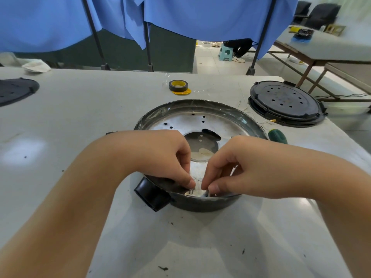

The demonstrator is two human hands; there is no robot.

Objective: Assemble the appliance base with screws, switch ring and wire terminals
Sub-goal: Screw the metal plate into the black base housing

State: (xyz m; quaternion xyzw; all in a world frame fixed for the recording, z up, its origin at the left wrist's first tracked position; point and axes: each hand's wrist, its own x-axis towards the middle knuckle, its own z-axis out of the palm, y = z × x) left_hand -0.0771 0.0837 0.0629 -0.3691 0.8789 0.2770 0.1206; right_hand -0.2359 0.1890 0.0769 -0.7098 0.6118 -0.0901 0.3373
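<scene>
Fingers (187, 182) of both hands at appliance base (200, 109) near rim

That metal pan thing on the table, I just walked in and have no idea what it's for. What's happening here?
A person is assembling a round metal appliance base on a white table. Both hands work at its near rim: the left hand and right hand each pinch a small metal part there, too small to identify. A green-handled screwdriver lies beside the base, untouched. A tape roll and a black perforated disc sit farther back.
</scene>
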